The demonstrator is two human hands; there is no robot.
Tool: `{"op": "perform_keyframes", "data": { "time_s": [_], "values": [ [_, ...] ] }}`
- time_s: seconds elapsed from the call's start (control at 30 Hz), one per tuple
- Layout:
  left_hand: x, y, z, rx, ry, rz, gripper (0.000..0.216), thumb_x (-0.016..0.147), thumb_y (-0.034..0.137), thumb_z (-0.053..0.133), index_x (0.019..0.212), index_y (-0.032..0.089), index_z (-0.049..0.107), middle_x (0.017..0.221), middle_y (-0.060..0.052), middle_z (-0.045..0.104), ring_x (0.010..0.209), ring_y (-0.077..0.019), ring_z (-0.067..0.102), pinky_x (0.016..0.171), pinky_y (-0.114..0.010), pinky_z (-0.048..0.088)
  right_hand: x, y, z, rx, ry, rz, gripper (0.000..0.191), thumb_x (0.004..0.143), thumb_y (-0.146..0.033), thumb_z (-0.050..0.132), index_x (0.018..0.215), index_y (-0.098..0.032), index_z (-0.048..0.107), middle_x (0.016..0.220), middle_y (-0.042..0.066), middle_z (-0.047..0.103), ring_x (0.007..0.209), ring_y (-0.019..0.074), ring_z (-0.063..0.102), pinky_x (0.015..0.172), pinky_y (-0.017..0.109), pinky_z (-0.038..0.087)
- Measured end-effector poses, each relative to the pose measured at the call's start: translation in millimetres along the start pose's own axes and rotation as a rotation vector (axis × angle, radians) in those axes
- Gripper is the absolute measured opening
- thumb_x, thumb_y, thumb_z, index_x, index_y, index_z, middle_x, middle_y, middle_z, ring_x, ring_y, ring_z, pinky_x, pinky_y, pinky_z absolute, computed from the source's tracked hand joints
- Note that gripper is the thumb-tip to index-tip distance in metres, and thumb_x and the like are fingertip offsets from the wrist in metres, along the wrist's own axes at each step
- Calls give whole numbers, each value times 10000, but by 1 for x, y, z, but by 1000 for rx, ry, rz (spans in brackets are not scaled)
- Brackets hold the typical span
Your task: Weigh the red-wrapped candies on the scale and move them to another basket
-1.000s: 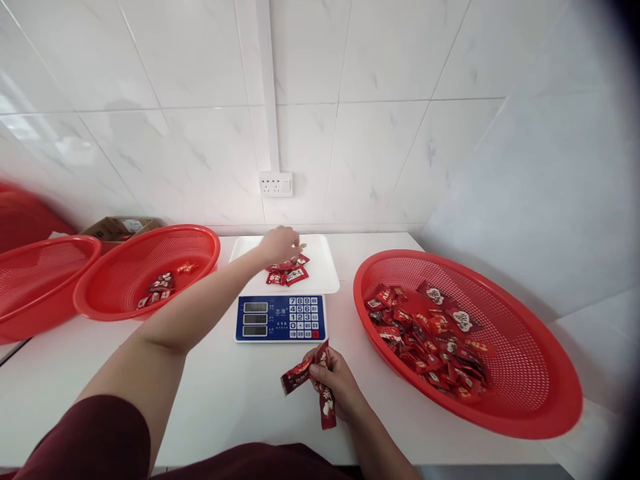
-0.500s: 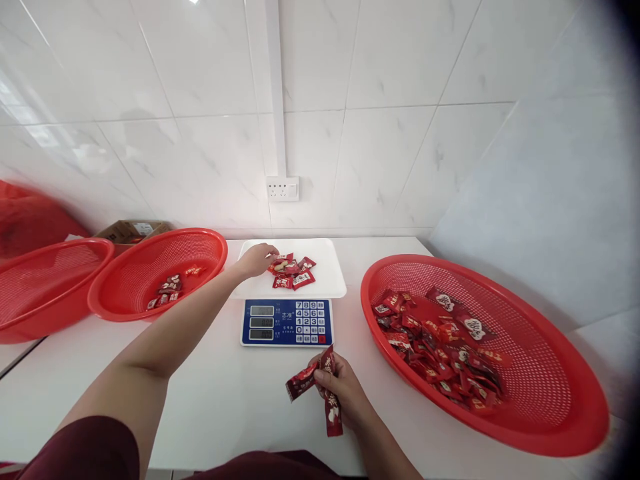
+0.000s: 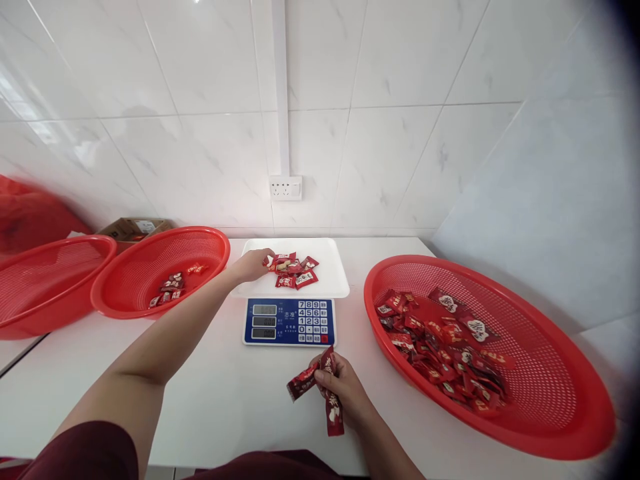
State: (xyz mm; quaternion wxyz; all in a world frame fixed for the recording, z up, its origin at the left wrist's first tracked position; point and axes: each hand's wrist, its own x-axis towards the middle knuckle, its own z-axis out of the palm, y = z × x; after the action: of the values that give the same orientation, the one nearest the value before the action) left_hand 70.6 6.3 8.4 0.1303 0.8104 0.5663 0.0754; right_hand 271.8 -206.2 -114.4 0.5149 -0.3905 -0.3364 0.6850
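Note:
My left hand [image 3: 253, 265] reaches over the white pan [image 3: 327, 280] of a blue-faced scale [image 3: 290, 321]. Its fingers are closed on the left edge of a small pile of red snack packets [image 3: 293, 272] lying on the pan. My right hand [image 3: 343, 390] rests low on the white table in front of the scale. It grips a few red packets [image 3: 320, 387] that stick out left and downward.
A large red mesh basket [image 3: 530, 427] at the right holds many red packets. Left of the scale stands a red basket [image 3: 210, 243] with several packets, then another red basket [image 3: 55, 293]. A cardboard box [image 3: 133, 228] and a wall socket [image 3: 285, 187] are behind.
My left hand has drawn back from the middle of the pan to the pile's left edge. My right hand keeps its packets and has barely moved.

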Motion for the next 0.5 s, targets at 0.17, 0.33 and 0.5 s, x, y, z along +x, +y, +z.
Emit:
{"op": "perform_keyframes", "data": {
  "time_s": [0.17, 0.33, 0.5],
  "values": [
    [-2, -2, -6, -46, 5, 5, 366, 645, 159, 566, 1001, 225, 621, 888, -19, 679, 794, -178, 615, 614, -212, 461, -1, -2, 2, -32, 2, -10, 305, 547, -365, 781, 690, -160, 607, 558, -33, 537, 468, 76, 389, 465, 212, 270],
    [-2, 1, -11, -121, 91, 14, 242, 662, 170, 559, 892, 198, 627, 807, -17, 665, 728, -167, 599, 591, -226, 445, -1, -2, 2, -35, 11, -1, 311, 541, -368, 782, 683, -160, 599, 548, -40, 516, 474, 79, 390, 475, 213, 272],
    [3, 8, -12, -221, 156, 44, 194, 711, 197, 533, 885, 187, 619, 773, -18, 659, 711, -149, 592, 616, -228, 443, -1, -2, 3, -42, -3, 4, 321, 543, -380, 777, 683, -158, 593, 553, -38, 519, 469, 77, 383, 474, 210, 269]
  ]
}}
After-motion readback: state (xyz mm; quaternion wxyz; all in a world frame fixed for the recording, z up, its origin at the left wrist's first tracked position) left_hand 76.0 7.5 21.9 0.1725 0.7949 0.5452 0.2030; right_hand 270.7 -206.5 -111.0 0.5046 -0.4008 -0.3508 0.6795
